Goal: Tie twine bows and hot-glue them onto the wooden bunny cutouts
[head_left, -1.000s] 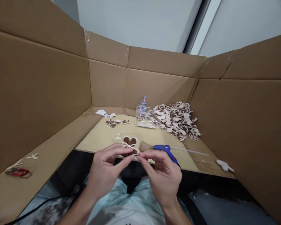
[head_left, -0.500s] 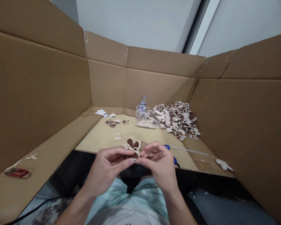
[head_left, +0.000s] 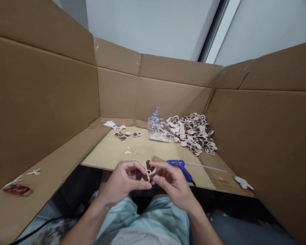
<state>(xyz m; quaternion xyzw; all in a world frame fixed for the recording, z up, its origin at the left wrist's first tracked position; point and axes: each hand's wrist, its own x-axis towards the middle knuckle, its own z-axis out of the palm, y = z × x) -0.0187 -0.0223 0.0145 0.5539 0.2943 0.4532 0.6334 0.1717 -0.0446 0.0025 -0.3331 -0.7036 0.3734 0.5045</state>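
Note:
Between my hands, over the table's front edge, is a small brown and white felt bunny-head shape (head_left: 150, 166) with a cream cord bow (head_left: 147, 172) across it. My left hand (head_left: 123, 182) pinches its lower part, which the fingers mostly hide. The fingers of my right hand (head_left: 174, 182) are closed at the ear end, on the right side of the shape. Just beyond my right hand lies a blue glue gun (head_left: 182, 166) with a long clear glue stick (head_left: 206, 166) out of its back.
A big pile of similar felt shapes (head_left: 191, 132) lies back right, beside a clear plastic bag (head_left: 159, 132) and a bottle (head_left: 156, 114). Several loose pieces (head_left: 121, 136) lie back left. A red-handled cutter (head_left: 17, 189) rests far left. Cardboard walls (head_left: 40, 85) enclose the table.
The felt shape has turned, its ears now towards the right. My right hand has shifted its grip to the ear end, and more of the glue gun shows.

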